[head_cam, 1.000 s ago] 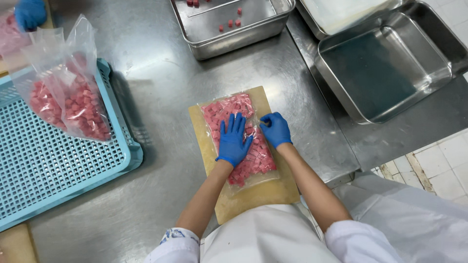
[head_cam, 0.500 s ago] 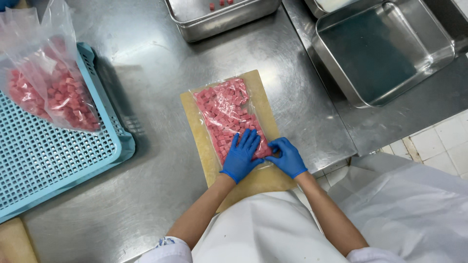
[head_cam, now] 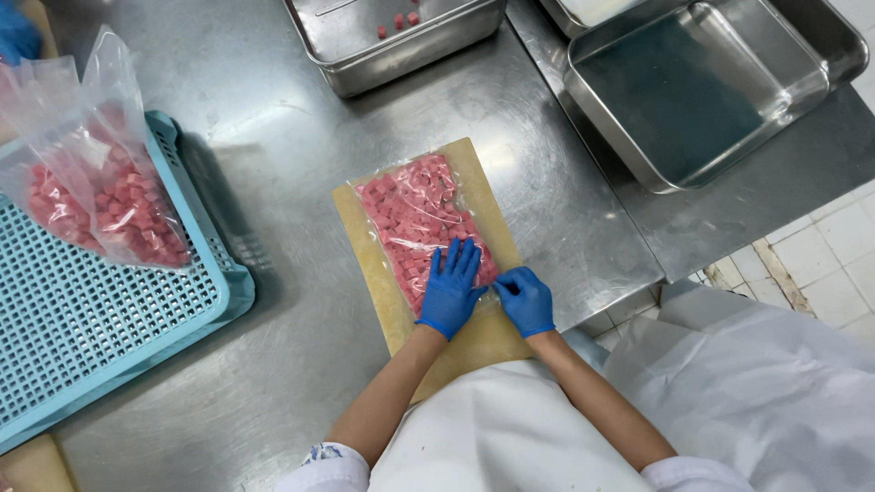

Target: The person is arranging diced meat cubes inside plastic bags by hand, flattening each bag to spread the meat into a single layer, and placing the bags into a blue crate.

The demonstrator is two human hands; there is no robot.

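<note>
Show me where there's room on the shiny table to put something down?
Bare steel table lies between the blue crate and the cutting board, and between the board and the empty tray. The board is crowded: the bag of pink cubes, left hand and right hand.

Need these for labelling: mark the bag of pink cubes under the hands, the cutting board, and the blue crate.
bag of pink cubes [head_cam: 415,214], head view, upper middle.
cutting board [head_cam: 369,255], head view, bare left edge.
blue crate [head_cam: 232,292], head view, right rim.
</note>
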